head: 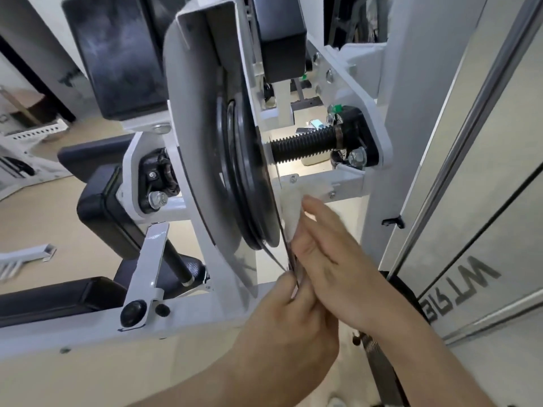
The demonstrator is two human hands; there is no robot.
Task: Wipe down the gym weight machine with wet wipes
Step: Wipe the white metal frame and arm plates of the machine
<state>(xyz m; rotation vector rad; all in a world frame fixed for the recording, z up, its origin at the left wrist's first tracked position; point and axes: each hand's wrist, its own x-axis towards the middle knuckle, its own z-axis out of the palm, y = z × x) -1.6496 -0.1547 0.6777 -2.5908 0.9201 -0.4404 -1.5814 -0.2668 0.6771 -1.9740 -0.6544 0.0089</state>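
The right hand (329, 257), fingers straight, is pressing the wet wipe (289, 214) onto the thin strip (289, 254) beside the pulley (249, 183), just above the left hand (291, 324) pinching that strip.

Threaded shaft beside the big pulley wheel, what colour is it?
The threaded shaft is black, with ribs along its whole length. The head view shows it best.

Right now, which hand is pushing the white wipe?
The right hand: its straight fingers press the wipe on the machine. The left hand just pinches a thin strip.

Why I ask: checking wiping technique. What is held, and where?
The right hand presses the wet wipe flat against the thin plate; the left hand pinches the plate's lower edge.
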